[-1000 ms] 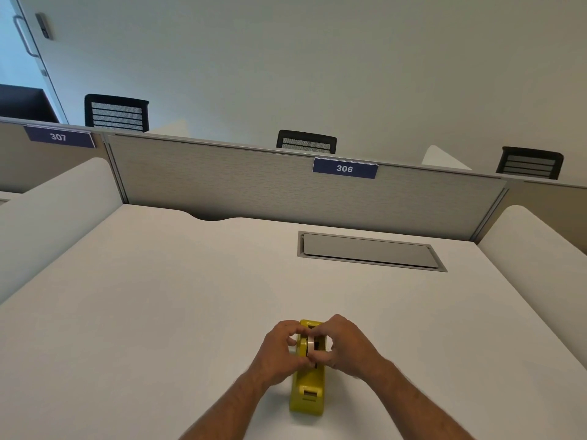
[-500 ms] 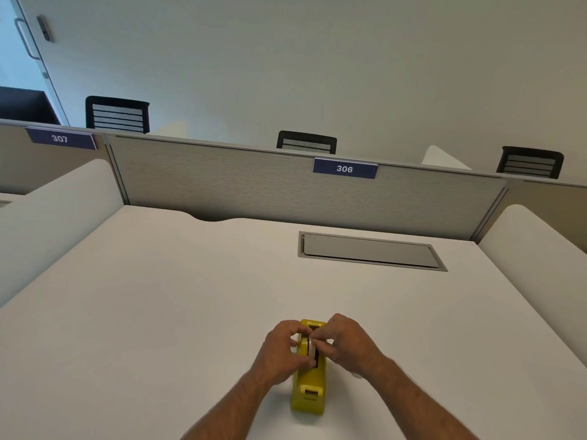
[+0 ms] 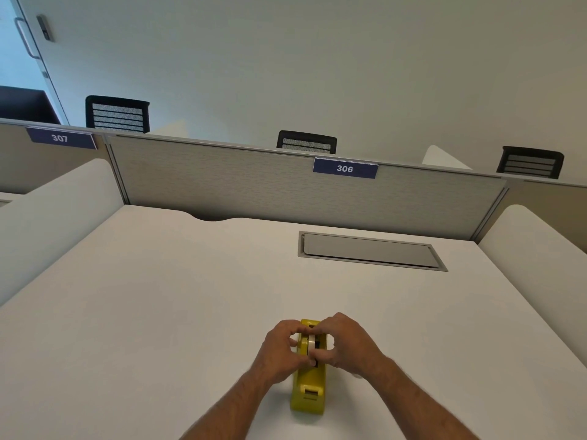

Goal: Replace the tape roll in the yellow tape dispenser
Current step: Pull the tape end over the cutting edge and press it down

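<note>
Yellow dispenser (image 3: 308, 387) lay near the desk's (image 3: 158, 296) near edge, cutter end nearest the viewer, while the left hand (image 3: 279, 350) and right hand (image 3: 344, 341), close together, pinched the roll (image 3: 311, 342) from either side, probably to keep it square to its slot.

Tape roll (image 3: 312, 342) mostly hidden behind both hands' fingers (image 3: 320, 354).
</note>
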Tool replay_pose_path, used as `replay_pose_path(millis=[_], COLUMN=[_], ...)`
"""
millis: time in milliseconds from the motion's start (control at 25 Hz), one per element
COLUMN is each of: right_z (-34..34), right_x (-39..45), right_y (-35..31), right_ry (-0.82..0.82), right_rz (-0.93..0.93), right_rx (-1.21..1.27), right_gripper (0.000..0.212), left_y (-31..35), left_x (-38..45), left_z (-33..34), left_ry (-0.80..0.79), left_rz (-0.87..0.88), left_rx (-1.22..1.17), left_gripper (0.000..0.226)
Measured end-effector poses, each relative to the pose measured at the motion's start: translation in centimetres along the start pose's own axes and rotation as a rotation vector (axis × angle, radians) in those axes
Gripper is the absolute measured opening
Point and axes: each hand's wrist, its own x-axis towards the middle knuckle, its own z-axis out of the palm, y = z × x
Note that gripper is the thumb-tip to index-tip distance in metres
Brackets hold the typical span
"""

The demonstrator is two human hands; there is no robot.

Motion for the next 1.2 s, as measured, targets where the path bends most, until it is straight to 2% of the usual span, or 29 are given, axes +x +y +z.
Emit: replay_pose_path(millis=[320,640,960,1120,1200], right_z=[0.5,0.2,-0.1,0.2,0.4], right_x=[0.0,0.4,1.1,0.9,0.8], right_y=[0.5,0.2,0.1,0.2,0.2], right_ry=[0.010,0.012,-0.029,-0.054,-0.041], right_rz=[-0.007,0.073,0.150,0.153,0.158], right_rx=[0.060,0.140,0.126,0.096,0.091], right_gripper=[0.031,0.017,0.022,0.035,0.031], left_y=[0.3,0.3,0.6,0.5,0.6], left_x=[0.0,0.0,-0.1,-0.1,-0.1], left_z=[0.0,0.1,0.1,0.0,0.0], left_ry=[0.005,0.016,0.019,0.012,0.013], left_rz=[-0.023,-0.032,-0.038,-0.028,-0.031], left_rx=[0.012,0.034,0.039,0.023,0.020], left_gripper=[0.064,0.065,0.065,0.064,0.063])
